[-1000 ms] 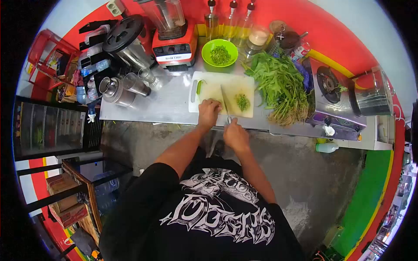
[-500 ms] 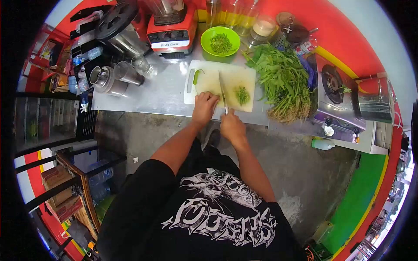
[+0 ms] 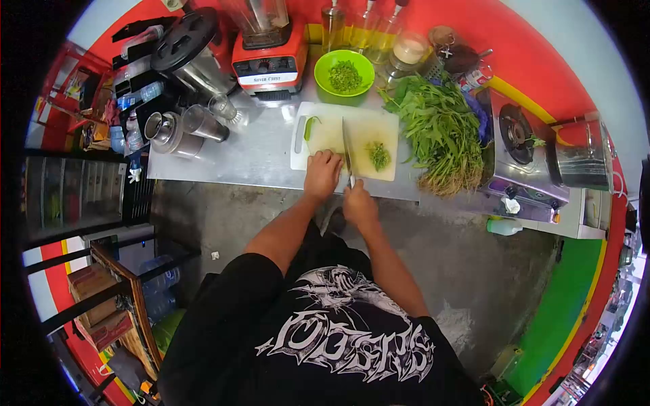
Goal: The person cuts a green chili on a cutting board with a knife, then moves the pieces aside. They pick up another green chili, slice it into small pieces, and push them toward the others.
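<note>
My right hand (image 3: 360, 205) is wrapped round the handle of a kitchen knife (image 3: 347, 147), whose blade points away from me over the white cutting board (image 3: 325, 113). Close to the left of the blade, the fingers of my left hand (image 3: 323, 174) are bent together and pressed down on the board. Whatever they hold is hidden beneath them. A green chili (image 3: 309, 127) lies near the board's slotted handle. To the right of the knife is a small heap of chopped green pieces (image 3: 378, 156).
Behind the board stands a lime-green bowl (image 3: 327, 84) with chopped greens inside. A big bunch of leafy greens with roots (image 3: 443, 128) lies to the right, beside a gas stove (image 3: 504, 155). A red blender (image 3: 267, 64), steel shaker (image 3: 166, 132) and glasses (image 3: 203, 122) stand on the left.
The whole view has shifted slightly. Both hands keep their places at the board, and the knife blade stays just right of my left fingers.
</note>
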A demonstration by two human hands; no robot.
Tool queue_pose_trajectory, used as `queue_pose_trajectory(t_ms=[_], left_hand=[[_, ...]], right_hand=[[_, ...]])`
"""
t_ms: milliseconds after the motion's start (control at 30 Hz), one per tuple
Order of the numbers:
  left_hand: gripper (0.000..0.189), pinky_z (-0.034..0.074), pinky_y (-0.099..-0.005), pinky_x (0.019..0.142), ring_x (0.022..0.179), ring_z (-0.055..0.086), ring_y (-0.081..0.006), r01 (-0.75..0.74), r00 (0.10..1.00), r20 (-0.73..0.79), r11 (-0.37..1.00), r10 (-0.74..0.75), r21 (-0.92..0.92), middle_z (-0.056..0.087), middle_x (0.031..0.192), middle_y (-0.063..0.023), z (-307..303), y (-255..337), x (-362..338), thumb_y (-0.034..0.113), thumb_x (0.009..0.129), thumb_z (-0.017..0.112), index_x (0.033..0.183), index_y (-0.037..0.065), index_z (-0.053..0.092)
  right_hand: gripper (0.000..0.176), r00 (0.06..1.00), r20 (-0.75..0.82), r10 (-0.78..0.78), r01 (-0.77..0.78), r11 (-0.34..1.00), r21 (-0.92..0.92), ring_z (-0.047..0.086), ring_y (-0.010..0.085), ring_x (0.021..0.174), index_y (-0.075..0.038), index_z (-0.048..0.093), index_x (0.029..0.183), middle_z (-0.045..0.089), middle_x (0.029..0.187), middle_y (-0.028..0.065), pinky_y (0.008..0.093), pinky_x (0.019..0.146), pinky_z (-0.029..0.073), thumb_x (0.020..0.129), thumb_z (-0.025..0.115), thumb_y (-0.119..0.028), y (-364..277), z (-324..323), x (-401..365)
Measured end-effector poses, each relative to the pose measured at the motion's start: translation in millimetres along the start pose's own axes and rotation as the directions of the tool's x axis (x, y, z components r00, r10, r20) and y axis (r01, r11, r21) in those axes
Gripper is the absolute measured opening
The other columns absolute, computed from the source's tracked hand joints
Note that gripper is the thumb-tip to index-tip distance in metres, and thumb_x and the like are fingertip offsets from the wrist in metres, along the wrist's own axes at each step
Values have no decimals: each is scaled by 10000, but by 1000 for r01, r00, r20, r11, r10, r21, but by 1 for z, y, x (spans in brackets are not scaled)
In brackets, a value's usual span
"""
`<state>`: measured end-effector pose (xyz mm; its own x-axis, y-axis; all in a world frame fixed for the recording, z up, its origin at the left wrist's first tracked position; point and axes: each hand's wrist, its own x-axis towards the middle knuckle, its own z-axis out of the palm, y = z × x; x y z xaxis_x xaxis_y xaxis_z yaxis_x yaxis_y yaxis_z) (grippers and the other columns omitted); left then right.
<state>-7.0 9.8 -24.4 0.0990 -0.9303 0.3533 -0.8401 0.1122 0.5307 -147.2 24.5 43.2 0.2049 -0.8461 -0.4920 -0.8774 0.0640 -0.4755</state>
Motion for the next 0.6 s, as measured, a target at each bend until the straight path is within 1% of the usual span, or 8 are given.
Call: queue_pose_trajectory(t_ms=[100,167,300,367,400,500,567,600], left_hand=[[91,383,-437,779,900,547,-317,-11,1000,-15,1000,11,3,583,922,-83,-1,1,1,126,925,648,1007,89,665],[79,377,-449,777,893,543,-324,-1,1000,4,1000,1,-6,589,927,-88,-1,0,2,113,928,635,1002,88,649],[80,375,-457,780,891,540,-332,-21,1000,19,999,22,-30,590,921,-98,-2,1,2,110,929,630,1006,90,636],[76,375,-458,785,903,544,-336,39,999,26,999,-38,-33,600,922,-103,-2,3,2,120,936,625,1004,87,632],[76,375,-458,785,903,544,-336,25,999,41,999,-24,-28,600,922,-103,-1,2,2,120,936,625,1004,87,632],[78,376,-454,792,919,551,-335,32,999,-14,999,-32,-31,616,934,-104,1,2,2,138,948,621,1004,85,632],[87,379,-453,805,922,556,-333,66,998,-1,996,-66,-55,627,951,-103,3,2,2,161,964,612,996,83,633],[100,379,-452,810,913,556,-336,48,999,4,997,-48,-54,634,959,-110,1,2,2,149,985,574,1005,73,636]], right_hand=[[358,998,-23,57,-56,996,67,666,496,997,30,465,1203,682,1068,320,575,879,511,1043,454,-290,0,16,1],[362,998,-52,-26,28,999,35,653,523,992,38,477,1173,672,1021,353,599,881,498,1033,470,-296,1,10,10],[370,1000,-23,17,-16,999,49,655,517,999,39,461,1186,675,1028,345,597,883,497,1037,463,-300,-7,-8,3],[379,999,17,35,-36,993,112,655,514,1003,43,461,1184,677,1032,340,595,886,497,1039,457,-308,-6,0,-6],[379,999,14,43,-45,990,130,655,514,1003,43,462,1184,677,1032,340,595,886,497,1039,457,-308,-5,5,-6],[376,997,-9,75,-73,988,134,649,524,998,48,469,1172,674,1016,347,603,880,493,1033,470,-301,-5,13,2],[364,999,-20,49,-46,992,113,656,520,982,24,456,1220,680,1039,334,589,869,505,1034,468,-288,-5,11,13],[364,998,-24,54,-51,992,118,656,520,982,24,456,1220,680,1039,334,589,869,505,1034,468,-288,-2,12,15]])
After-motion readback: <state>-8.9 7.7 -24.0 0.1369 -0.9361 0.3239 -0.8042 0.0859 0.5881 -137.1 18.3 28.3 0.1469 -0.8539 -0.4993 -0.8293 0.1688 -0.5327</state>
